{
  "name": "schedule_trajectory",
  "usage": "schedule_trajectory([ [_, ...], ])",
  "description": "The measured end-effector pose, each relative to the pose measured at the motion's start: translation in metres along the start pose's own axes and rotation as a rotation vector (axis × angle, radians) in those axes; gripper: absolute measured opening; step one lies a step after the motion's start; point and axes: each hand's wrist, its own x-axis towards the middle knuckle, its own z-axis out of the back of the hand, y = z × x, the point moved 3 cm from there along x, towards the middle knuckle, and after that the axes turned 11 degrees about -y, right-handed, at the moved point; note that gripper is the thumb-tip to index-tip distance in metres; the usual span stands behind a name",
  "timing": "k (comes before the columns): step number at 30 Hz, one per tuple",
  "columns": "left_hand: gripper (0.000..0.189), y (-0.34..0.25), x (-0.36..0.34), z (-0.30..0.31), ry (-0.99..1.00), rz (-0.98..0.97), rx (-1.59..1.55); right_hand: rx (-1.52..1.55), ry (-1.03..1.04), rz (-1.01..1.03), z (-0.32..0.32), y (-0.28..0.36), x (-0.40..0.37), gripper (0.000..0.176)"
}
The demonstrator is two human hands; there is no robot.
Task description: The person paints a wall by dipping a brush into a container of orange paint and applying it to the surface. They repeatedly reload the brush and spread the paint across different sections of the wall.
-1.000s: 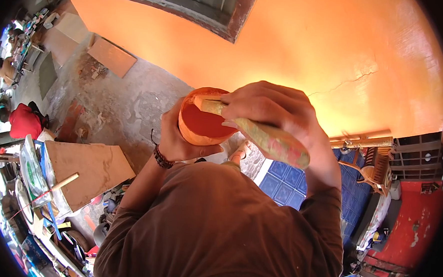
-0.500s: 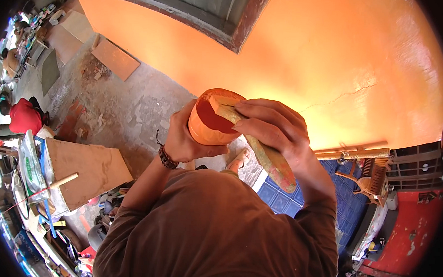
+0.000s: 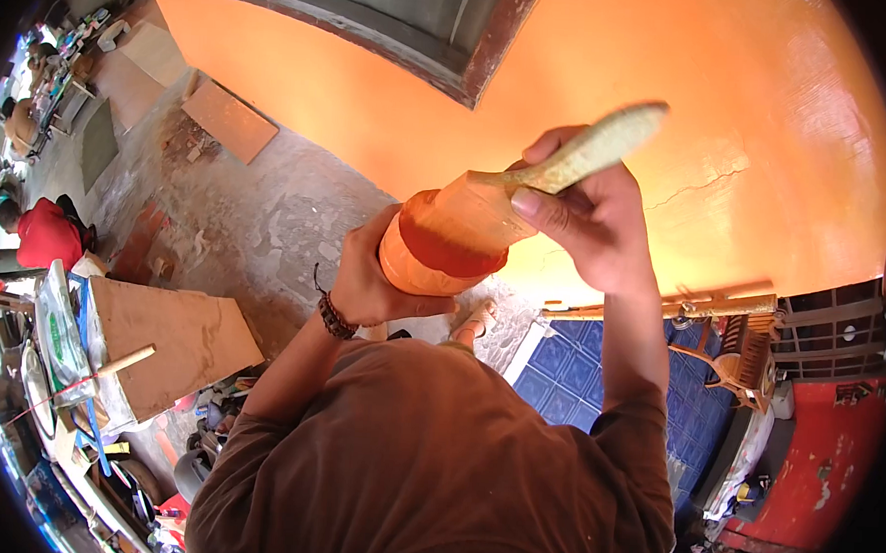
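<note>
My left hand (image 3: 361, 275) is wrapped round an orange, paint-coated cup (image 3: 425, 273) with reddish-orange paint inside. A wide paintbrush (image 3: 602, 151) is gripped in my right hand (image 3: 611, 223), thumb on the near side and fingers behind. Its pale, paint-stained handle points up to the right. The brush's orange-covered head lies over the cup's rim, bristles down towards the paint; how far they reach in is hidden. Beyond both hands rises an orange wall (image 3: 712, 120) with a thin crack.
A dark-framed window (image 3: 474, 73) is set in the wall. To the left, a brown board (image 3: 174, 338) leans by cluttered goods, and a person in red (image 3: 49, 233) is near. Blue tiles (image 3: 558, 368), a wooden chair (image 3: 744, 362) and a red panel (image 3: 814, 466) lie to the right.
The paintbrush has turned over: its handle, pointing down towards me before, now points up and right. My right hand has rotated with it, while the cup has shifted slightly right.
</note>
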Motion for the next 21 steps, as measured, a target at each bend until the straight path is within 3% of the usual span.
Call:
schedule_trajectory([
  [7,0.081,0.001,0.003,-0.002,0.031,0.009,-0.011,0.188,0.127,-0.166,-0.008,-0.013,0.018,0.029],
  [14,0.081,0.006,0.003,-0.002,0.025,0.031,-0.055,0.266,0.1,-0.332,-0.003,-0.023,0.02,0.031],
  [21,0.08,0.013,0.007,-0.001,0.043,-0.026,0.013,0.298,-0.05,-0.192,0.016,-0.034,0.019,0.03],
])
